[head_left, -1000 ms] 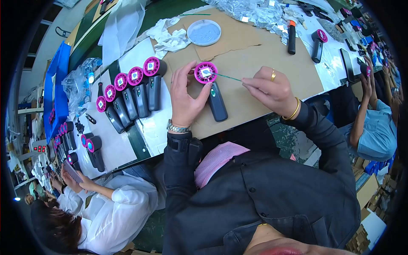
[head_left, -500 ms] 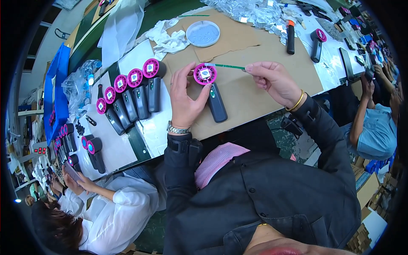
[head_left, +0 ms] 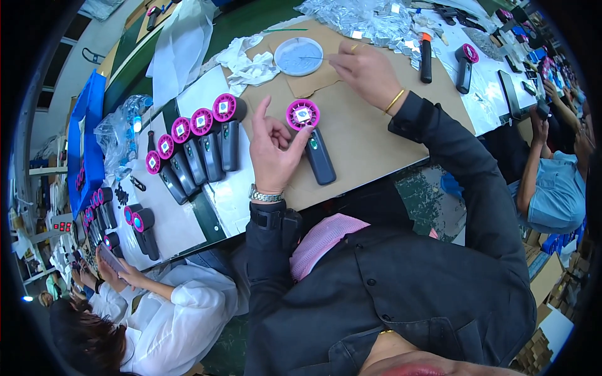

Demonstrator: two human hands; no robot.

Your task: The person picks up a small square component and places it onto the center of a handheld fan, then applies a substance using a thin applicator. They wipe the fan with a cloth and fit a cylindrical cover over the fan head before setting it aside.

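Observation:
In front of me on the brown cardboard [head_left: 376, 138] lies a handheld fan [head_left: 321, 160] with a dark grey handle and a round pink head, a white square at its centre. My left hand [head_left: 274, 147] is open beside it, its index finger raised and its thumb at the edge of the fan's head. Farther off, my right hand [head_left: 370, 72] pinches a thin green strip [head_left: 316, 58]. The strip's far end reaches over the round shallow dish [head_left: 280, 62], which has a pale bluish-grey content. Whether the tip touches that content I cannot tell.
Several similar fans [head_left: 212, 156] lie in a row to my left. A crumpled white cloth [head_left: 241, 66] is by the dish. A pile of clear small packets [head_left: 360, 19] and an orange-and-black tool [head_left: 426, 59] lie at the back right. A co-worker in white [head_left: 194, 297] sits at left.
My right hand has moved away from the fan, up to the dish, with the green strip. My left hand has loosened from the fan's head, its index finger lifting off.

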